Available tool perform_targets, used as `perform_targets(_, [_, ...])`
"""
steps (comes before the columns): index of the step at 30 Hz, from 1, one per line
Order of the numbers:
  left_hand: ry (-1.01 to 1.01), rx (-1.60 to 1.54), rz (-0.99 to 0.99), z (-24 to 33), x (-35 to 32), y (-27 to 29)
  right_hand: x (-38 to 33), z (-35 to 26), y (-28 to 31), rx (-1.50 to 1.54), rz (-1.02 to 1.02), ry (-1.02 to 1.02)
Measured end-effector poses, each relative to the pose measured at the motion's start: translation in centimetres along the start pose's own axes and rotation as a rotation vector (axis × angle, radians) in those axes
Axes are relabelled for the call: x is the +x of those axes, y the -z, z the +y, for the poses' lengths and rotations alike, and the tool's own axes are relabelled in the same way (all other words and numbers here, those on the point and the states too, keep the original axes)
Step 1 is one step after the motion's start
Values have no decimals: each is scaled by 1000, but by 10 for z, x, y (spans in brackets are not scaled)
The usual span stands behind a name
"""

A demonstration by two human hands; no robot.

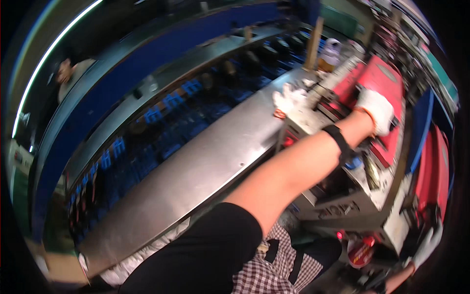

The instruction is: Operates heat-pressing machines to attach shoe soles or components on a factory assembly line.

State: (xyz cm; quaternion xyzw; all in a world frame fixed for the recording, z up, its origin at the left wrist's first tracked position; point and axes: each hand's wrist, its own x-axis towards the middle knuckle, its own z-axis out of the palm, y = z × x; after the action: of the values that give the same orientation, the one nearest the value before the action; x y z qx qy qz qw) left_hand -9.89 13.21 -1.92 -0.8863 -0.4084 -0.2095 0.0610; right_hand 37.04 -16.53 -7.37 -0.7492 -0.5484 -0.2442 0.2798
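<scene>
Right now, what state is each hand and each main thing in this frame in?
Left hand: gloved, resting at the grey machine's corner; grip unclear.
Right hand: gloved, fingers curled down on the red sheet.
Red sheet: lying flat on the machine top.
Grey machine: a red light glowing low on its front.
Steel table: surface bare, tilted in view.

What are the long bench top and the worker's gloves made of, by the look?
Bench top: likely brushed stainless steel; grey, dull sheen, soft reflections. Right hand and left hand gloves: apparently white knitted fabric, matte, with an orange cuff edge. Blur leaves finer texture open.
</scene>
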Motion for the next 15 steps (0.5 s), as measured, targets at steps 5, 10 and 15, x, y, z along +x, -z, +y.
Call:
perform_targets(5, [-12, -28, 42, -2, 1, 0, -8, -16, 4, 60, 72, 23])
perform_targets(10, [-39, -11, 24, -3, 6, -3, -10, -57, 14, -68, 139, 2])
perform_targets(15, [-34, -15, 16, -5, 8, -6, -11, -75, 17, -87, 141, -34])
